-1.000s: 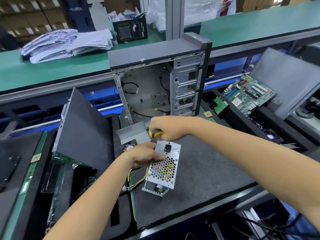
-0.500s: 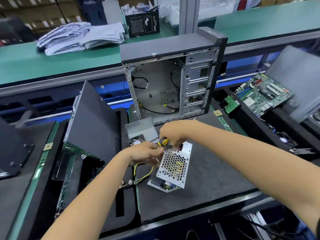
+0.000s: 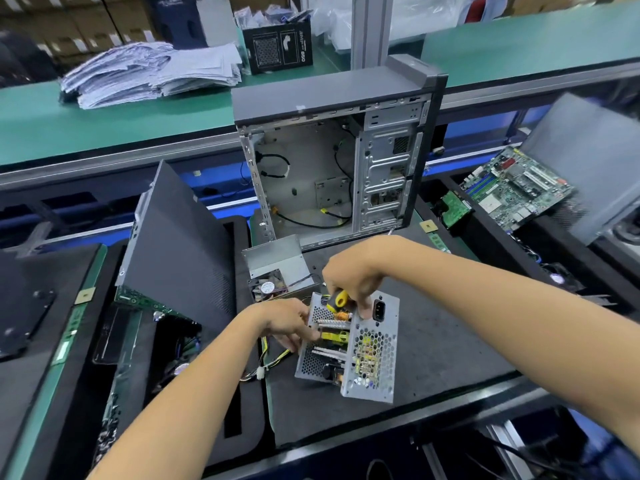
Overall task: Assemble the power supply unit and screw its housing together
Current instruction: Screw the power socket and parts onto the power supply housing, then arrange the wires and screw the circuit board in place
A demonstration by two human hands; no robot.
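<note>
The power supply lies on the mat, in front of the computer case. Just behind the power supply sit its cover and a fan. Left of the power supply leans a side panel. To its right, well apart, lies a circuit board. Behind the case, on the counter, rests a stack of papers.

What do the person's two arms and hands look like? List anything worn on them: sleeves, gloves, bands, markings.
Both forearms are bare as far as the frame shows: no sleeves in view. The left hand and the right hand wear no gloves. No watch, wristband, ring or marking can be seen on either.
</note>
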